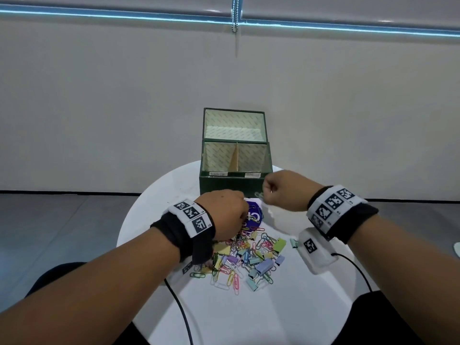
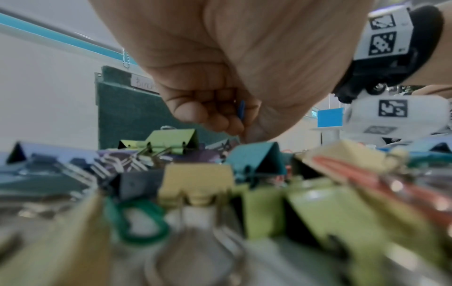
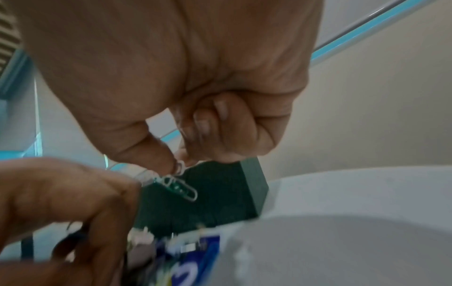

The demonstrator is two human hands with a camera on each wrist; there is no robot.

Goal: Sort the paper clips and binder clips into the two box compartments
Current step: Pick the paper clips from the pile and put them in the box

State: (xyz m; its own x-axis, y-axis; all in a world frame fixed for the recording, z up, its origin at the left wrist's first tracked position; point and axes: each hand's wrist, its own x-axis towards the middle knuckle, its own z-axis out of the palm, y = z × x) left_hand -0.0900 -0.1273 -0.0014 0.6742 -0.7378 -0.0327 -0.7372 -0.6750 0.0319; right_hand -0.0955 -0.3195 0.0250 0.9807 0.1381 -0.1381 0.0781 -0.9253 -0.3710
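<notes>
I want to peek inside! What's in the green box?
Both front compartments of the open green box show only patterned paper lining and a cardboard divider; no clips visible. The front wall hides the floor.

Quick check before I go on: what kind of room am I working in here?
Probably an office or lab set up for recording: a small round white table against a plain wall, a roller blind's bead chain overhead, and a desk with a blue monitor behind.

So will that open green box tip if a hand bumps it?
Probably not easily: the green box sits flat on the white table with a broad base. Its raised lid stands upright, though, so a push up there might rock it.
</notes>
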